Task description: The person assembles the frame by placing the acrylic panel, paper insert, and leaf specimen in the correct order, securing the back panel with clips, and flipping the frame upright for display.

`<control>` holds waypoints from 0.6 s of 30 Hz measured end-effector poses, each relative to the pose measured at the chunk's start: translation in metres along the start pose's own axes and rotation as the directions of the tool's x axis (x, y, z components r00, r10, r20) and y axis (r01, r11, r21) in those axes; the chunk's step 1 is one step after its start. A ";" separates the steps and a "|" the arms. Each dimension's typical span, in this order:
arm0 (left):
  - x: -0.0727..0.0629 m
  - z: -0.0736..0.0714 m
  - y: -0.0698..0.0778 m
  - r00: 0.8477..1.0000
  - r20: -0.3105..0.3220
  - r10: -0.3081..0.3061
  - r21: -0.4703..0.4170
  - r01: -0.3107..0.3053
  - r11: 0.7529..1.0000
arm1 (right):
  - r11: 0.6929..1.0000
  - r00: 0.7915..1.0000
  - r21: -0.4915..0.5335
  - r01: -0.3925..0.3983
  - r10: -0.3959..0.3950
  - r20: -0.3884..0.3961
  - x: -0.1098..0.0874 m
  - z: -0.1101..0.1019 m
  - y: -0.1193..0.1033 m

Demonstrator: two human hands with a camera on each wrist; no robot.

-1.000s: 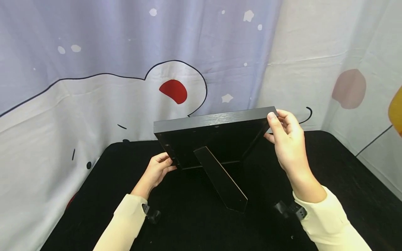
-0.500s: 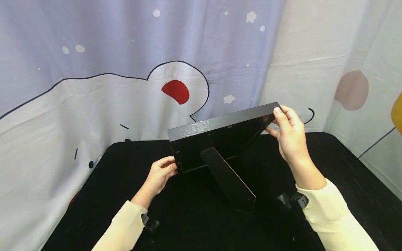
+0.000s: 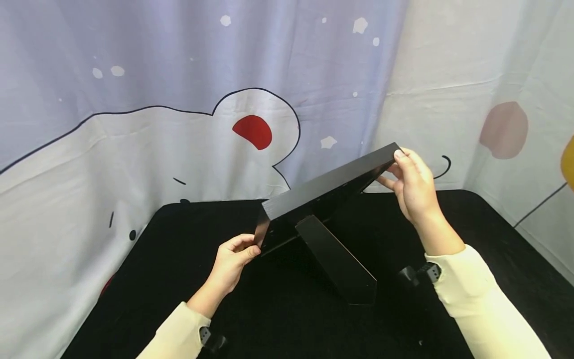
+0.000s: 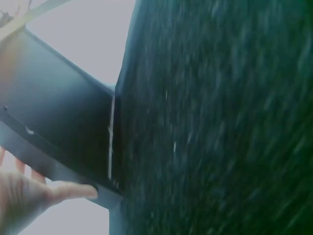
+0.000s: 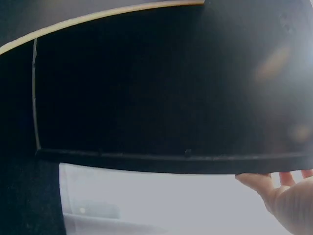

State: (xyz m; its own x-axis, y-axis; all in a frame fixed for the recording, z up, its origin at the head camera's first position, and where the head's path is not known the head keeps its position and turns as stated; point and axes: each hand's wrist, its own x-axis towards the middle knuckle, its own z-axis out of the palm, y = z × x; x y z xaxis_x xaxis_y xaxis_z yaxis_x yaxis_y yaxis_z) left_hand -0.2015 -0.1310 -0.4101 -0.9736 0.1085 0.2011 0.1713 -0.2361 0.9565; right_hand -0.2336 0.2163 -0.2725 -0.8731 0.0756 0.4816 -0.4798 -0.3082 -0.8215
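Note:
A black picture frame [image 3: 329, 182] stands tilted on the table, its back and fold-out stand leg [image 3: 338, 262] facing me; its front is hidden. My left hand [image 3: 230, 262] grips its left side low down, thumb on the near face and fingers behind. At the upper right corner my right hand [image 3: 414, 187] pinches the edge, thumb on top. In the left wrist view the left thumb [image 4: 73, 191] lies along the frame's side [image 4: 58, 171]. The right wrist view shows the dark back panel [image 5: 132, 98] and the right hand [image 5: 288, 196] at its border.
Black cloth [image 3: 188, 284] covers the table. Behind it hangs a lilac and white curtain [image 3: 179, 149] with printed shapes, and another light curtain [image 3: 506, 124] runs along the right side. A small dark camera sits at each cuff.
The picture frame has turned: its left end has come down and nearer to me, its right end has risen slightly. The stand leg's foot has shifted right. Both hands keep their grip.

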 end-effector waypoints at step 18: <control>-0.030 0.041 0.011 0.978 -0.200 -0.063 0.137 0.092 0.986 | 0.995 0.991 0.103 0.018 -0.031 0.128 0.029 -0.018 0.022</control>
State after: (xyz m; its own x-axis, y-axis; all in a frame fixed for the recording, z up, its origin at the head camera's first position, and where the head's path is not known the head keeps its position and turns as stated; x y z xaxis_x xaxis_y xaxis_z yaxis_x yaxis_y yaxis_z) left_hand -0.1641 -0.0978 -0.3968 -0.9930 -0.0724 0.0938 0.1002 -0.0907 0.9908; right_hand -0.2707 0.2287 -0.2822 -0.8398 -0.0366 0.5417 -0.4836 -0.4030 -0.7770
